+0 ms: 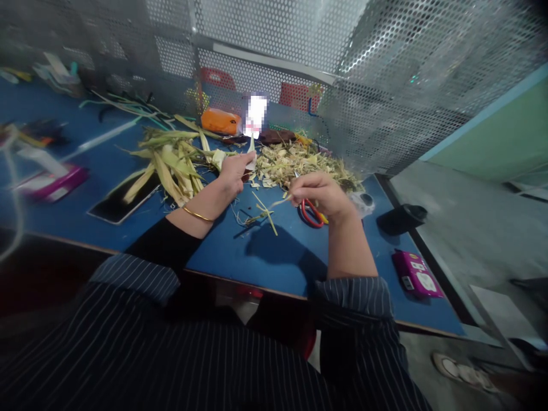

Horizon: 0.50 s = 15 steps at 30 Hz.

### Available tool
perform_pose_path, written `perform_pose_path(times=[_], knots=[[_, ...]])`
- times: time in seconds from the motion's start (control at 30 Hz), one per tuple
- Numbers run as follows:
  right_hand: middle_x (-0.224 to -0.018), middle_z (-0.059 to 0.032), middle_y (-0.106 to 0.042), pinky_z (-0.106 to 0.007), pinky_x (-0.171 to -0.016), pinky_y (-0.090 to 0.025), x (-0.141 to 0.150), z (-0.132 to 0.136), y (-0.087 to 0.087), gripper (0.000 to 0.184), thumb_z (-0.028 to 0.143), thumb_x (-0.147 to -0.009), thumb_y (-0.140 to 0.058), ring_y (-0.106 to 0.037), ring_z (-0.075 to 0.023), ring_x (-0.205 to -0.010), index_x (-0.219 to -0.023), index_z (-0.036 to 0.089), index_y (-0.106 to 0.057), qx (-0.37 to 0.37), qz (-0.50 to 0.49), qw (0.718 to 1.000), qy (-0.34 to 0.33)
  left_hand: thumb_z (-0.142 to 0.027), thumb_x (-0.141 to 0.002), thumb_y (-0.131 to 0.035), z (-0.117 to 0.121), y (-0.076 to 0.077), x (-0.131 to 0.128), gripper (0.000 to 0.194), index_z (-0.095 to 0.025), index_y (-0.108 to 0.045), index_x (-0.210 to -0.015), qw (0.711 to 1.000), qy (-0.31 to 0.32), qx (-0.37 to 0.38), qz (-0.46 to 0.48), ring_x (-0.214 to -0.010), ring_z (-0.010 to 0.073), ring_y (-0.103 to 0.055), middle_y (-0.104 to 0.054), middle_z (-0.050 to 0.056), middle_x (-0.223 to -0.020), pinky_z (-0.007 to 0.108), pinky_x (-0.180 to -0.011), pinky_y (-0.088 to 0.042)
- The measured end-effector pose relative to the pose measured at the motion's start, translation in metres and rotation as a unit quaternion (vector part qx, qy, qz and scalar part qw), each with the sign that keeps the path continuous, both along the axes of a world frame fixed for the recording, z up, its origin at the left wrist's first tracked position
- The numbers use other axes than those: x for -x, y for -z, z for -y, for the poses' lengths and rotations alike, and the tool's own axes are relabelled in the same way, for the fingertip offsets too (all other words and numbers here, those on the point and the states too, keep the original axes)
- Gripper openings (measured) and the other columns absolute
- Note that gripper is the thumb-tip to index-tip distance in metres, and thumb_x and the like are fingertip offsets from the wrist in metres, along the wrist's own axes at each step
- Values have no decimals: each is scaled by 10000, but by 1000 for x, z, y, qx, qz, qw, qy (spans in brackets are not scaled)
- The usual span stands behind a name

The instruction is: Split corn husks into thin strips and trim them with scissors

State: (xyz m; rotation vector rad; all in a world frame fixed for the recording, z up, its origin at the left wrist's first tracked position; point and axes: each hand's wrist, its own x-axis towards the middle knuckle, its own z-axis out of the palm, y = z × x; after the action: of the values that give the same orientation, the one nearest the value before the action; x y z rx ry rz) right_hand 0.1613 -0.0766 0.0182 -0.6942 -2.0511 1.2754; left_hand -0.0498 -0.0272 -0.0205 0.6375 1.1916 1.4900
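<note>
Bright screen [257, 111] pixelated, far-left purple pack [55, 182] blurred, scissors [315, 223] partly behind right hand [320, 191]

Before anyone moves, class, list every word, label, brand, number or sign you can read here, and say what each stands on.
No text can be read with certainty.
Purple pack on the right: white marks and a pale label patch, too blurred.
Purple pack on the left: markings smeared.
Orange pack: small dark marks, unreadable.
Bright screen: pixelated, nothing legible.

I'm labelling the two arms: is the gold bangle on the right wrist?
No, the gold bangle circles the left wrist, while the right wrist is bare.
</note>
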Motion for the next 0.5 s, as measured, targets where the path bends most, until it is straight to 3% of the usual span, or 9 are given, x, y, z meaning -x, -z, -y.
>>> perform_pose_path(times=[0.07,0.13,0.23,0.3,0.33,0.37,0.4,0.5], knots=[[-554,11,-544,-276,-532,-416,-7,-10,7,291,461,-733,-681,-508,-120,-510,-638,190,-639,-6,-98,990,99,-225,-746,-716,-2,1,1,166,-171,-577,-673,1000,-14,2,4,-556,82,-503,-582,2,-675,233,-506,-339],[-574,10,-528,-283,-551,-422,-12,-23,17,327,496,-799,-576,-491,-122,-512,-674,197,-617,-61,-125,952,272,-211,-743,-707,1,-2,0,149,-167,-581,-678,1000,-8,1,-3,-545,80,-494,-570,-5,-652,233,-505,-332],[-718,-66,-621,-369,-736,-461,-16,-38,31,296,419,-845,-518,-582,-197,-710,-781,163,-651,-178,68,835,517,-174,-731,-700,14,-9,-6,136,-157,-582,-664,999,26,-16,-36,-526,72,-480,-560,-9,-622,225,-486,-304],[-989,-164,-658,-456,-896,-418,-17,-40,36,305,369,-778,-623,-588,-283,-959,-948,119,-665,-252,187,755,575,-162,-707,-711,22,-12,-12,125,-153,-590,-673,996,48,-41,-58,-538,73,-494,-577,-5,-640,219,-487,-313],[-1114,-195,-631,-482,-950,-384,-16,-40,35,375,355,-745,-667,-559,-312,-1058,-1029,110,-655,-283,210,736,578,-167,-696,-717,26,-12,-14,128,-153,-591,-675,995,57,-53,-67,-540,73,-494,-579,-6,-646,217,-487,-317],[-1186,-199,-604,-489,-981,-362,-14,-38,34,418,353,-733,-686,-537,-319,-1111,-1075,116,-647,-305,203,733,573,-181,-689,-722,29,-11,-17,137,-154,-589,-670,992,66,-67,-78,-536,71,-488,-574,-9,-643,216,-483,-318],[-1193,-178,-608,-477,-989,-362,-11,-36,32,401,370,-748,-678,-537,-304,-1118,-1072,135,-654,-313,175,748,558,-200,-686,-726,32,-10,-20,150,-155,-586,-660,989,79,-82,-90,-527,69,-478,-563,-14,-634,214,-478,-315],[-913,-68,-681,-384,-882,-441,7,-28,26,305,466,-836,-570,-601,-209,-919,-865,189,-694,-224,18,856,465,-244,-677,-737,41,-6,-28,176,-152,-591,-646,977,124,-130,-112,-505,62,-455,-543,-26,-601,211,-478,-317]])
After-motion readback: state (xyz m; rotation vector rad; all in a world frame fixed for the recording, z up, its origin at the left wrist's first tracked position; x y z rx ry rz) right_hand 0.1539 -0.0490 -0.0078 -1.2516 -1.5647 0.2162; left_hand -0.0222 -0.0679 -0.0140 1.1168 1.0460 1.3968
